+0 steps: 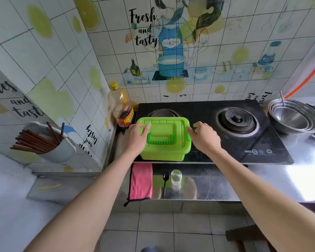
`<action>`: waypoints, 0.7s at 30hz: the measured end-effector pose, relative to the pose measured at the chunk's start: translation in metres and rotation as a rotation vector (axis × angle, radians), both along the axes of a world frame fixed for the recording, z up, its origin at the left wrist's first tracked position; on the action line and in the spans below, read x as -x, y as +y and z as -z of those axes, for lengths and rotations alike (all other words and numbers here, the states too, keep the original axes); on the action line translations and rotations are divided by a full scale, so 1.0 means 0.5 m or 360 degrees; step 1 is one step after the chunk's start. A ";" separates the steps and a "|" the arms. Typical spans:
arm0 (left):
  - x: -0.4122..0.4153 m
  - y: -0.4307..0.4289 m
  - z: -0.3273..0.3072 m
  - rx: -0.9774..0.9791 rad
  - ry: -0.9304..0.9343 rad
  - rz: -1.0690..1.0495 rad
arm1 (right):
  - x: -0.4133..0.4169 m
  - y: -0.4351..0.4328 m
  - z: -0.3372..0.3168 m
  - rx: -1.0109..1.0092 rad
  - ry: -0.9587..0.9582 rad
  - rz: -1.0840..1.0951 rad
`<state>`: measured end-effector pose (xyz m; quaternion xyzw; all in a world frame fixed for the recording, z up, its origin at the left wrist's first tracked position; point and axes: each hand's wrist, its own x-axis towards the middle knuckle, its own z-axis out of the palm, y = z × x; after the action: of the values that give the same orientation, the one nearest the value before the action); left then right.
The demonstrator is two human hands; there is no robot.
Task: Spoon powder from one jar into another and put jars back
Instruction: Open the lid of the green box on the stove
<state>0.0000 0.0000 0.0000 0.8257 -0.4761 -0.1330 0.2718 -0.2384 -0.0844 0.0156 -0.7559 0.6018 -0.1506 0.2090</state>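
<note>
A bright green plastic box [164, 150] with a closed lid and a folded handle stands on the left side of the black stove [225, 142]. My left hand [137, 137] rests on the lid's left edge, fingers laid over it. My right hand [203, 136] touches the box's right side by the latch, fingers curled at the rim. On the steel counter [216, 184] in front of the stove stand a small clear jar [176, 177] with a clear lid and a black spoon [165, 182] lying beside it. What the box holds is hidden.
A pink cloth [141, 180] hangs over the counter's left front. An oil bottle [121, 106] stands in the corner behind the box. Stacked steel bowls [295, 119] sit right of the stove. A wall holder with chopsticks [44, 139] is at left.
</note>
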 end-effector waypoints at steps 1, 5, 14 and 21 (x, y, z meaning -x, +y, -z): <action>-0.002 0.000 0.002 0.0006 0.0002 -0.0068 | -0.002 -0.001 0.002 -0.0042 0.0033 0.0017; -0.019 -0.003 0.028 -0.0025 0.0014 -0.0262 | -0.016 -0.012 0.030 -0.0220 0.0177 0.0096; -0.075 -0.034 0.079 -0.0208 0.0073 -0.0373 | -0.046 -0.028 0.069 -0.0222 0.0283 0.0180; -0.089 -0.042 0.098 -0.0229 0.0084 -0.0416 | -0.055 -0.043 0.086 -0.0132 0.0233 0.0170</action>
<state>0.0445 -0.0209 -0.0491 0.8941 -0.3466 -0.1519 0.2395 -0.2111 -0.1056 -0.0275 -0.7224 0.6608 -0.0809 0.1872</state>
